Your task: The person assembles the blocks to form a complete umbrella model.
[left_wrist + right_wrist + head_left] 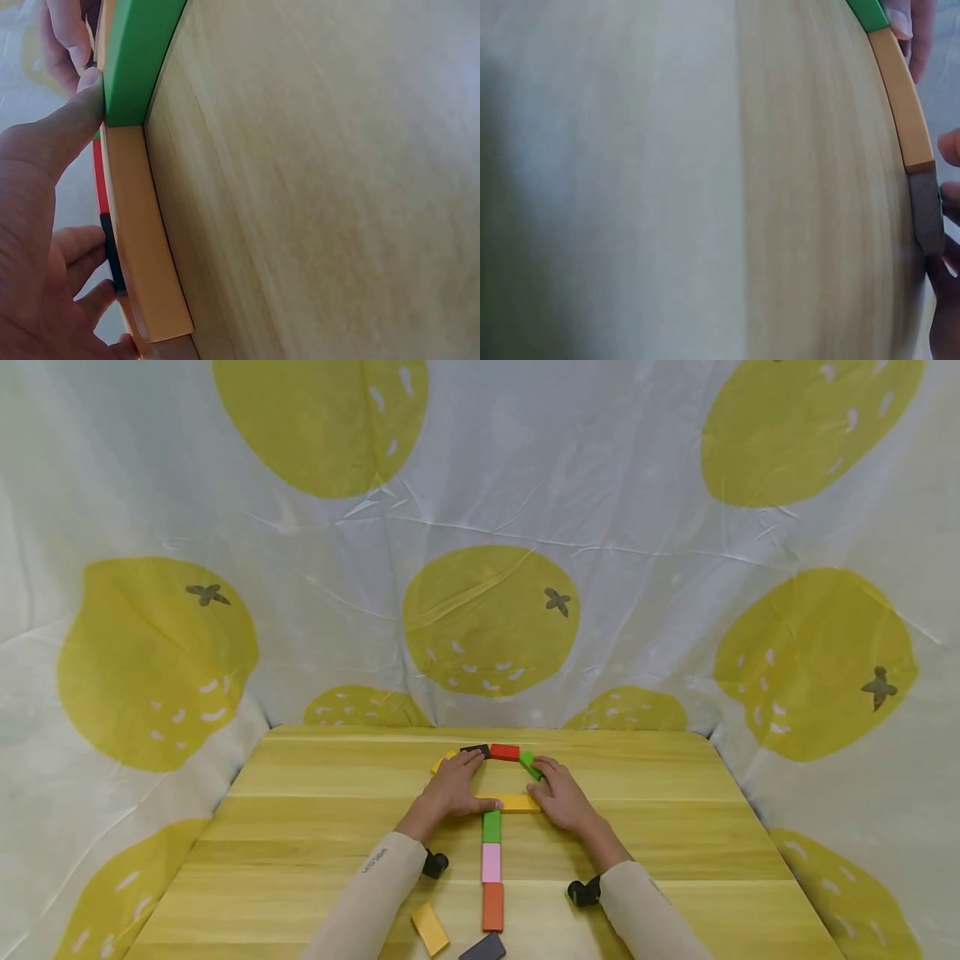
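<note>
Small coloured blocks form a loop with a straight stem. My left hand (452, 787) spans the loop's left part: its fingers touch the black block (476, 750), and its thumb rests where the long orange block (520, 803) meets the green stem block (491, 827). At the loop's right side, my right hand (566, 797) has its fingers at the other green block (529, 765), with the thumb near the orange block's right end. In the right wrist view, a dark block (926, 210) beside the orange one lies against the right hand. A red block (505, 752) sits between both hands' fingertips.
Below the green stem block come a pink block (491, 863) and an orange-red block (492, 907). A loose yellow block (430, 930) and a dark grey block (483, 947) lie near the front. Lemon-patterned cloth (491, 618) hangs behind the wooden table (322, 810).
</note>
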`<control>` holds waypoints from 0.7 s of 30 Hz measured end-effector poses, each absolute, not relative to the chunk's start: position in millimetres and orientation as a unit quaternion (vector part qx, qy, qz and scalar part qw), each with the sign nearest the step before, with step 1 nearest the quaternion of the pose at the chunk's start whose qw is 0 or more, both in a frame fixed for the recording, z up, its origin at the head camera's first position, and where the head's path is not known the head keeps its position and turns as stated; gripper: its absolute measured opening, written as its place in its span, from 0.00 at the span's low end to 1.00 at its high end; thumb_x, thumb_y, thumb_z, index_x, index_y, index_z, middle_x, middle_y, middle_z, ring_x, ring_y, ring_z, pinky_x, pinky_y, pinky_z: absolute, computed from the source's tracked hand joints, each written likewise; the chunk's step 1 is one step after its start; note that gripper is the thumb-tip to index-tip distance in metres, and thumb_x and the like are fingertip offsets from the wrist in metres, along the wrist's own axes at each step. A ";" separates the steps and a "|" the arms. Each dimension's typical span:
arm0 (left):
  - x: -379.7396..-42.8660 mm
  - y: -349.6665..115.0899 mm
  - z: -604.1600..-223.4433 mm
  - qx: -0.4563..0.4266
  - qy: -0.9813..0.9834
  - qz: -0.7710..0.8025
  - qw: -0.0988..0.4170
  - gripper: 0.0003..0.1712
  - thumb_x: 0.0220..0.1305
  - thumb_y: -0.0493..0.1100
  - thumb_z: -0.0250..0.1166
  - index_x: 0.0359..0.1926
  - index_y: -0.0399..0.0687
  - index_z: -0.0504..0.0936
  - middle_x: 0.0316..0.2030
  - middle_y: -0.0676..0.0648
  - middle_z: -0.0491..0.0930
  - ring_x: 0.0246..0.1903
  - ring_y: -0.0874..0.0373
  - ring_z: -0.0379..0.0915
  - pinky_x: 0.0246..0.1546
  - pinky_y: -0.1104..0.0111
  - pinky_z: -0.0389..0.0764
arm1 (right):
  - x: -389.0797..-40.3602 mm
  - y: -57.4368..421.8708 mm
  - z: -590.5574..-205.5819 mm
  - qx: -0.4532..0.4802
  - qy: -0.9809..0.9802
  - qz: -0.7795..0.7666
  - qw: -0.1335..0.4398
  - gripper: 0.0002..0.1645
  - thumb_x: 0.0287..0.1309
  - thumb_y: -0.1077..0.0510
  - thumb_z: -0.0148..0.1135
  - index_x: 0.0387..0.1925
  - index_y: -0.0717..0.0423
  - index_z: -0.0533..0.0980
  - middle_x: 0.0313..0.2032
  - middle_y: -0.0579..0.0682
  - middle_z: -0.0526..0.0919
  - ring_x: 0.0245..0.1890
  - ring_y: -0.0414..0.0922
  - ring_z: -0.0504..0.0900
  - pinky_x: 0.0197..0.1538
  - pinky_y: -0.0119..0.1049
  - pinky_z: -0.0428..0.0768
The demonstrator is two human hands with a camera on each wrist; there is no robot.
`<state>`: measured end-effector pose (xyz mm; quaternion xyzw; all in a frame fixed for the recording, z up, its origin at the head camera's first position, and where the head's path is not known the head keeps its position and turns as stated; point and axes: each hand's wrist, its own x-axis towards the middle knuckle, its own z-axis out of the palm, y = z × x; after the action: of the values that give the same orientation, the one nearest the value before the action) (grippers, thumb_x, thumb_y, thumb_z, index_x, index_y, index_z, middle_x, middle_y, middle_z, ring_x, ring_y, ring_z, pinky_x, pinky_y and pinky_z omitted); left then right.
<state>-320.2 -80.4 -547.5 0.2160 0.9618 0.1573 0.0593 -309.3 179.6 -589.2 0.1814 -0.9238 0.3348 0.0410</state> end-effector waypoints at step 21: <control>-320.7 -80.9 -549.5 0.212 0.962 0.159 0.062 0.63 0.54 0.78 0.67 0.79 0.44 0.62 0.79 0.44 0.60 0.78 0.44 0.55 0.77 0.42 0.55 | -299.3 184.7 -587.1 0.183 -0.917 0.354 0.032 0.31 0.73 0.49 0.58 0.69 0.63 0.71 0.74 0.57 0.68 0.75 0.59 0.66 0.76 0.59 0.64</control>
<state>-320.7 -80.9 -549.5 0.2121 0.9622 0.1593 0.0617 -299.3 184.7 -587.1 0.1831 -0.9165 0.3542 0.0316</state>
